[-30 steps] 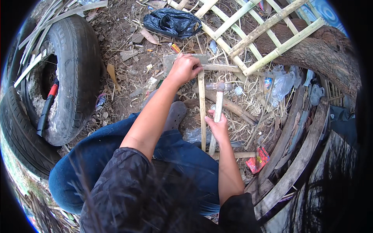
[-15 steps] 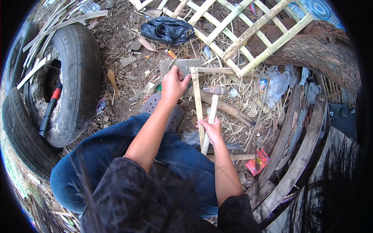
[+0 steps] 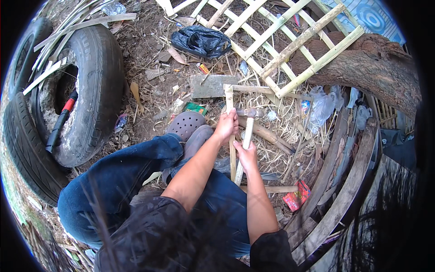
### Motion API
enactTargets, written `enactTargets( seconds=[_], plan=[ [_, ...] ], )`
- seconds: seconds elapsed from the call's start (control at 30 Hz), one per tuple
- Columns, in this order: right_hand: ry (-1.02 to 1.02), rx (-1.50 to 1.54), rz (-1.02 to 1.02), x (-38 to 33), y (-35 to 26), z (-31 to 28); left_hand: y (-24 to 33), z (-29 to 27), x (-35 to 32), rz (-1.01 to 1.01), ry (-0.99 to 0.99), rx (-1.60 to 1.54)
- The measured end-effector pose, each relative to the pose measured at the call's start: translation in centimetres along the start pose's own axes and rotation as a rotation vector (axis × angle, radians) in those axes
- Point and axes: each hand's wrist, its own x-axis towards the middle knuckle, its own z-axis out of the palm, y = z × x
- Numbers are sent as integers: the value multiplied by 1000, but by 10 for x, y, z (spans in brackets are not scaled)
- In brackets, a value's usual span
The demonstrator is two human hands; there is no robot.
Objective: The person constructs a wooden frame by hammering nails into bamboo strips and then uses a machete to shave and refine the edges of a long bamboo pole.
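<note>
Hammer (image 3: 247, 133) is grasped by the handle in the right hand's (image 3: 247, 157) grip, below and right of the grey block (image 3: 207, 86); the left hand's (image 3: 225, 126) grip clasps a pale strip (image 3: 229, 99) right of that block.

You hold a hammer (image 3: 248, 132) with a handle of pale, matt wood; its head (image 3: 247, 113) seems to be of dull metal. The strip (image 3: 229, 97) beside it looks like wood or bamboo, fairly smooth. At the far right, the lattice (image 3: 320, 62) has a similar smooth finish, while the trunk (image 3: 358, 68) shows very rough bark. The black bag (image 3: 200, 41) is of thin, wrinkled, glossy plastic; the block (image 3: 207, 86), nearer to you, is rough stone or concrete. On the left, the big tyre (image 3: 102, 90) is grooved, matt rubber. Your 2 shoes (image 3: 186, 126) look like matt plastic or rubber, and your trousers (image 3: 99, 195) are of denim cloth.
</note>
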Motion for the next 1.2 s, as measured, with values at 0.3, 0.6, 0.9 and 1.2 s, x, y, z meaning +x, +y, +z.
enactTargets(
  seconds=[0.3,0.6,0.9,1.2],
  plan=[
    [170,-291,-183,2,-72,-15,6,-2,-2,-32,-13,-44],
    [109,-499,-440,32,-156,15,7,3,-2,-55,1,-84],
    [64,-639,-357,23,-162,16,6,-1,-3,-67,22,-118],
    [84,-552,-253,35,-157,6,11,4,-3,-79,27,-91]
  ],
)
